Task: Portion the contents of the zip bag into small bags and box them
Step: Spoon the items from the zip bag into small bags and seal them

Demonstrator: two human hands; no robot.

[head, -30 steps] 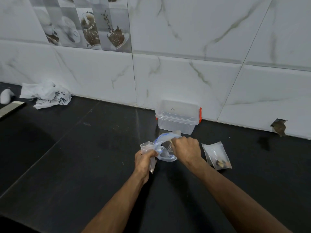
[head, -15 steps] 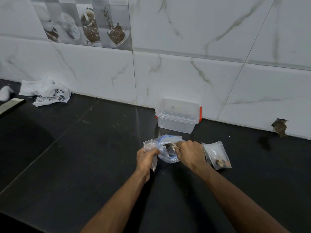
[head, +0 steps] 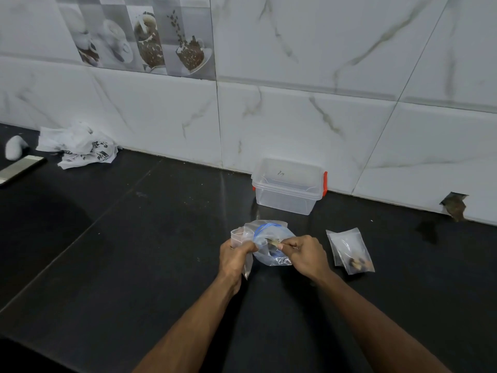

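Head view: portioning from zip bag (head: 271,244).
Left hand (head: 235,255) gripping small bag (head: 238,238); right hand (head: 305,254) pinching contents; next, probably dropping them in.

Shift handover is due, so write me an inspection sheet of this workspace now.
Surface: black countertop, dark and glossy.
Job's things: zip bag with blue seal, mouth open; empty small bag beside it; filled small bag lying to the right; lidded clear box with red clips at the wall.
Clutter: crumpled printed wrapper, white object, metal strip, far left.
Grippers: left hand grips the zip bag and empty small bag; right hand pinches something at the zip bag's mouth.
Cables: nothing seen.
Surroundings: marble-look tiled wall, broken hole at right.
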